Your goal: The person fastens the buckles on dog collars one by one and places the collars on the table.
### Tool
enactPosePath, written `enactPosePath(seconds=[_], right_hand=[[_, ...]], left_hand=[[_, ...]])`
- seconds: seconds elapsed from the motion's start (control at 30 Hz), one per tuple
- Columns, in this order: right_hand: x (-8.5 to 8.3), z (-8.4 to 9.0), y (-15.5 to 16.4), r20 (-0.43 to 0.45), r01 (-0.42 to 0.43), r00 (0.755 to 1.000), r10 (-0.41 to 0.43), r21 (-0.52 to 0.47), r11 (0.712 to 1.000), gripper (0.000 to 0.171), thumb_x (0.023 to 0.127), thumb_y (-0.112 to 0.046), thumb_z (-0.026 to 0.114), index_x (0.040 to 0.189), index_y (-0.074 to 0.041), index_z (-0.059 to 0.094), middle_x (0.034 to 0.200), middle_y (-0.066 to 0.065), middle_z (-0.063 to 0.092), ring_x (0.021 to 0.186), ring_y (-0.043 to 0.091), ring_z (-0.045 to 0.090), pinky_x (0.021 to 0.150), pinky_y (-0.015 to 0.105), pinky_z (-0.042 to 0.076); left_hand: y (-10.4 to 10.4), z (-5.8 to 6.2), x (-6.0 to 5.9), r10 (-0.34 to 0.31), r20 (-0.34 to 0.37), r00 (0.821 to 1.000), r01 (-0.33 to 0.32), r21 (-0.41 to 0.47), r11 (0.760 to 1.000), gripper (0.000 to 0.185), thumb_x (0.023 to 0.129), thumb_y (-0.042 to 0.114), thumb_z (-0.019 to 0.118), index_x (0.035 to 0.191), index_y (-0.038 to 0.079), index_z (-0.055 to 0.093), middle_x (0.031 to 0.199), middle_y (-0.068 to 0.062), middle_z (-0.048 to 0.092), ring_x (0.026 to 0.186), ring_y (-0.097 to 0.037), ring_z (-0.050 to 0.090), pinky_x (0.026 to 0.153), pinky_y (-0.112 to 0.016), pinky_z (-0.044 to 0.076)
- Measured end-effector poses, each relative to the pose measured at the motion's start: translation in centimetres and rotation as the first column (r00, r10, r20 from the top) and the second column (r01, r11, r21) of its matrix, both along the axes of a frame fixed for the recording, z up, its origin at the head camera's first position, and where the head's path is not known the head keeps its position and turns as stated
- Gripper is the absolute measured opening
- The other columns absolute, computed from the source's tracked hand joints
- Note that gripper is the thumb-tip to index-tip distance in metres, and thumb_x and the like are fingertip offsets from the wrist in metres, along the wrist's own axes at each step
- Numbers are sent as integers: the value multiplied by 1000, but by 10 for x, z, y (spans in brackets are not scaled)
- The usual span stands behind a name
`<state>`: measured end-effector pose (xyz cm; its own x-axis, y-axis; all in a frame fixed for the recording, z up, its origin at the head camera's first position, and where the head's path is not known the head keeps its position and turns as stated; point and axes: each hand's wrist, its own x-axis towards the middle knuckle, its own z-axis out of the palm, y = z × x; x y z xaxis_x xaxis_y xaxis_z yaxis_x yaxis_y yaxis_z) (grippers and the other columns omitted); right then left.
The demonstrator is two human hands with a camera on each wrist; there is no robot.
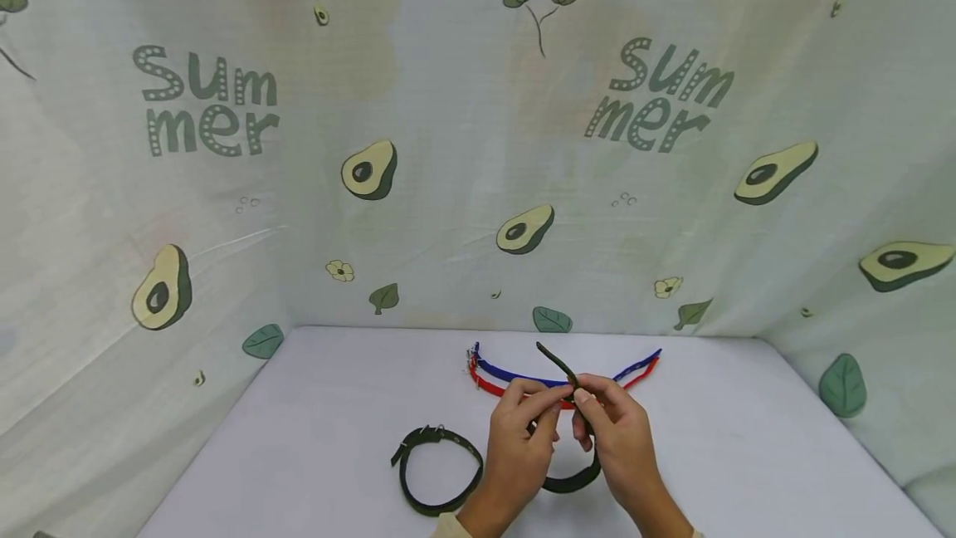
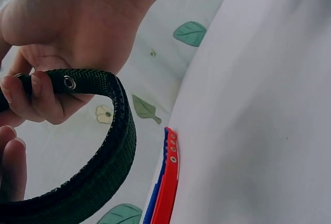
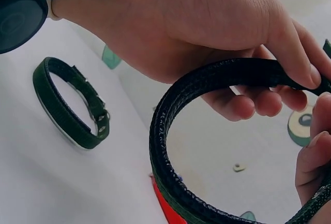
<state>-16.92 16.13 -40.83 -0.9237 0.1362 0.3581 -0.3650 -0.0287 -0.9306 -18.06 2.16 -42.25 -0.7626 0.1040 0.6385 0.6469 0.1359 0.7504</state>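
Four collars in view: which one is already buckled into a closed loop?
The dark green collar lying alone on the table, left of both hands. The hand-held green one is unfastened; the blue and red lie open.

Buckled dark green woven collar [image 1: 436, 471] being left lying on white table [image 1: 747, 455]; blue strap [image 1: 515, 374] and red strap [image 1: 489, 386] being kept side by side near avocado-print cloth backdrop [image 1: 448, 148].

left hand [image 1: 520, 430], right hand [image 1: 614, 426], fingertips pinching together
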Motion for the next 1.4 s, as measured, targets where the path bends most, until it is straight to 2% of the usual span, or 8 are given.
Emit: enactPosePath(seconds=[0.37, 0.6, 0.8, 0.93, 1.07, 1.13, 1.23, 1.4], right_hand=[[1, 2, -1, -28, 50, 998, -48, 109, 993, 27, 96, -4, 67, 122, -3, 65, 98, 13, 62, 55, 22, 59, 47, 30, 51], [1, 0, -2, -24, 82, 997, -79, 169, 982, 25, 94, -5, 69, 118, -8, 68, 96, 9, 63, 55, 22, 60, 49, 31, 52], [0, -1, -1, -31, 84, 996, -80, 189, 978, 23, 94, 1, 67, 115, -8, 69, 92, 2, 64, 55, 22, 60, 48, 31, 52], [-1, 1, -1, -28, 81, 997, -77, 185, 979, 22, 94, 1, 66, 114, -7, 69, 92, 2, 64, 54, 21, 60, 48, 31, 52], [-2, 4, -2, -29, 74, 997, -70, 175, 982, 19, 95, -3, 67, 114, -6, 69, 94, 8, 65, 54, 21, 60, 48, 31, 52], [-2, 5, -2, -16, 74, 997, -72, 171, 983, 19, 95, -7, 69, 114, -6, 69, 95, 10, 64, 54, 21, 60, 48, 31, 52], [1, 3, -2, 20, 71, 997, -76, 166, 984, 19, 95, -12, 70, 114, -7, 69, 96, 14, 63, 55, 22, 60, 49, 31, 51], [3, -2, -5, 44, 66, 996, -73, 156, 986, 18, 95, -11, 70, 113, -8, 69, 95, 14, 66, 54, 23, 60, 48, 32, 51]], left_hand=[[-3, 3, 0, -23, 141, 990, 19, 31, 999, 22, 103, 11, 57, 114, 19, 75, 100, 2, 54, 65, -5, 58, 51, -24, 53], [-5, 1, -3, -38, 205, 978, 26, 59, 998, 21, 102, 14, 59, 111, 22, 75, 98, 2, 55, 64, -7, 59, 51, -26, 54], [-7, 3, -3, -70, 249, 966, 47, 94, 994, 18, 101, 14, 61, 111, 21, 75, 98, 1, 57, 62, -9, 61, 53, -29, 56], [-7, 4, -5, -84, 260, 962, 57, 109, 992, 18, 100, 14, 62, 111, 20, 75, 99, 0, 58, 62, -11, 62, 53, -30, 56], [-8, 6, -8, -108, 268, 957, 74, 134, 988, 18, 100, 14, 62, 111, 19, 75, 98, -2, 59, 62, -12, 62, 53, -32, 57], [-9, 7, -9, -133, 291, 948, 93, 147, 985, 17, 99, 15, 63, 111, 17, 75, 98, -3, 60, 63, -12, 63, 54, -32, 57], [-13, 7, -9, -195, 334, 922, 147, 165, 975, 18, 100, 16, 62, 112, 13, 75, 98, -5, 60, 65, -13, 64, 56, -30, 57], [-21, 9, -12, -301, 434, 849, 217, 233, 948, 25, 101, 22, 61, 115, 5, 71, 99, -10, 64, 70, -14, 63, 58, -26, 56]])
